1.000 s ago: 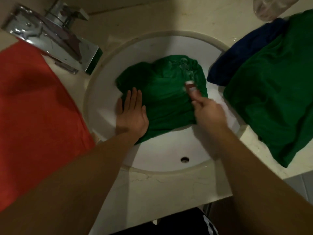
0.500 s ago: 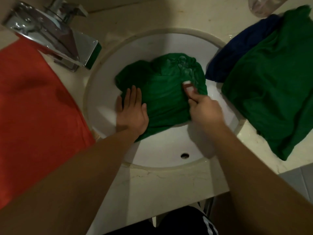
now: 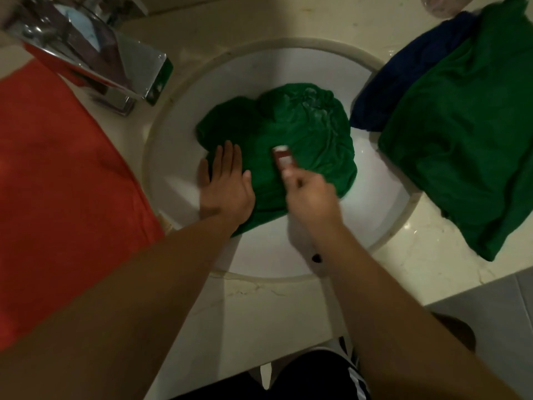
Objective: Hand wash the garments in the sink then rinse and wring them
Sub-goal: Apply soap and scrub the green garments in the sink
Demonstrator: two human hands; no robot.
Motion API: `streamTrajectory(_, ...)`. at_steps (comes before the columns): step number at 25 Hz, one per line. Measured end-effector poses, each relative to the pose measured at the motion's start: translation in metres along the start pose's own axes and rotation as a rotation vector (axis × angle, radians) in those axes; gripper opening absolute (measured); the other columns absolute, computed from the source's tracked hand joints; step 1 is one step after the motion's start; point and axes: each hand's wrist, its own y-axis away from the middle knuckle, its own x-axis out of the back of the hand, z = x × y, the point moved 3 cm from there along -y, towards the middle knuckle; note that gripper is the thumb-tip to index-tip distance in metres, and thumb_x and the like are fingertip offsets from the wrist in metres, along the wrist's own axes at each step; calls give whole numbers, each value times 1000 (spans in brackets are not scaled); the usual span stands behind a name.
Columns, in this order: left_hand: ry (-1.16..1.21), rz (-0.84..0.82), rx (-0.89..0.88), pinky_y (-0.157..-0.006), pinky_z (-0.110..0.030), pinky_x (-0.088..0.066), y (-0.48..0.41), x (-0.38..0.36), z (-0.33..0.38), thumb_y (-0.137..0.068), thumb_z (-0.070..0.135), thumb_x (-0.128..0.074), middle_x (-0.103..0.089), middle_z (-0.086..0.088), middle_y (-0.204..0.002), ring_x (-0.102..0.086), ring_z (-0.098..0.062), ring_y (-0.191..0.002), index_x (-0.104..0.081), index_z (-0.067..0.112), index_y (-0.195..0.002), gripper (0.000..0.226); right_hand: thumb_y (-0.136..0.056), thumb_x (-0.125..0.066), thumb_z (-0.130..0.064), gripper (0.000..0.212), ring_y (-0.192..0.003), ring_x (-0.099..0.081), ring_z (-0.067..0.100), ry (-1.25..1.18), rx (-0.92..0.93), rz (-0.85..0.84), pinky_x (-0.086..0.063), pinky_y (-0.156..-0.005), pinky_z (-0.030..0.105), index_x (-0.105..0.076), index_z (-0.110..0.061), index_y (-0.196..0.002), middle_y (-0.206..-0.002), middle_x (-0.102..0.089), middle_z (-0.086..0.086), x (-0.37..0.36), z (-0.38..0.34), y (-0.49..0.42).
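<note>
The left hand [image 3: 227,186] and right hand [image 3: 311,197] are bare, as are both forearms. Lower down, black shorts [image 3: 302,376], probably, bear white stripes [image 3: 355,381] on their right side.

Cream marble counter [image 3: 259,307]; grey tiled floor [image 3: 490,307] lower right; dim light.

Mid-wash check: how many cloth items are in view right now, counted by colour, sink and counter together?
Green: 2 (green garment in the sink, green garment on the counter)
Dark blue: 1 (dark blue garment, partly under the counter's green one)
Orange-red: 1 (orange-red cloth, on the tap side)
Total: 4
</note>
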Motion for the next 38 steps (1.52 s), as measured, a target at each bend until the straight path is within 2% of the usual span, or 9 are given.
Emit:
streamTrajectory(3, -20, 8, -8, -126, -48, -7, 0, 0, 0, -102, 39, -15, -14, -5, -170, -10, -21, -156, -15, 14, -163, 65, -105, -55, -40, 29, -89, -67, 28, 1, -10, 12, -55, -80, 37, -71, -35, -128, -107, -73, 7, -2, 0, 5)
streamTrajectory(7, 8, -7, -9, -126, -48, -6, 0, -2, 0, -105, 39, -16, -10, -4, -171, -7, -20, -157, -12, 15, -163, 63, -107, -51, -43, 33, -84, -57, 19, 88, -177, 162, -44, -80, 31, -66, -35, -136, -105, -65, 1, 72, 30, -19)
streamTrajectory(13, -39, 23, -14, -125, -48, -10, -1, -2, 1, -104, 39, -22, -17, -7, -169, -13, -23, -156, -19, 13, -162, 63, -106, -53, -39, 30, -90, -66, 25, -64, 86, -31, -56, -87, 37, -69, -39, -131, -106, -73, 5, -12, 5, 7)
streamTrajectory(18, -3, 18, -21, -125, -49, -11, -1, -3, 0, -103, 41, -18, -16, -6, -169, -13, -22, -156, -18, 14, -162, 65, -107, -47, -45, 35, -89, -64, 24, 35, -163, 166, -54, -84, 37, -64, -39, -137, -104, -68, 1, 62, 35, -18)
streamTrajectory(20, -3, 38, -16, -125, -50, -13, -1, -2, 1, -102, 41, -17, -19, -7, -169, -15, -23, -155, -21, 13, -161, 66, -108, -46, -43, 32, -87, -64, 25, -60, -77, 127, -53, -85, 37, -68, -33, -130, -99, -67, 3, 35, 8, -14)
streamTrajectory(23, -7, 50, -16, -124, -49, -14, -1, -3, 1, -101, 40, -18, -22, -8, -168, -18, -23, -155, -24, 13, -161, 66, -108, -42, -49, 35, -79, -65, 31, 116, 123, -71, -58, -79, 46, -69, -32, -122, -88, -68, 11, -14, -11, 3)
streamTrajectory(28, -2, 46, -22, -125, -49, -12, -1, -3, 0, -102, 39, -19, -19, -6, -169, -16, -22, -155, -21, 15, -162, 65, -107, -42, -52, 35, -86, -64, 25, 171, -137, 151, -54, -80, 43, -62, -42, -135, -102, -69, 5, 71, 32, -31)
streamTrajectory(33, -17, 13, -5, -125, -49, -10, -1, -1, 2, -102, 39, -19, -15, -4, -170, -12, -21, -156, -17, 17, -162, 64, -107, -47, -46, 29, -77, -66, 26, 112, 185, -90, -58, -76, 44, -63, -43, -130, -89, -71, 7, -14, -10, 10)
streamTrajectory(38, -2, 3, -25, -125, -49, -10, -2, -1, 1, -103, 39, -18, -14, -4, -170, -11, -22, -156, -16, 17, -162, 63, -107, -45, -50, 35, -87, -62, 25, 119, -144, 80, -50, -78, 41, -63, -40, -135, -105, -67, 5, 67, 25, -17)
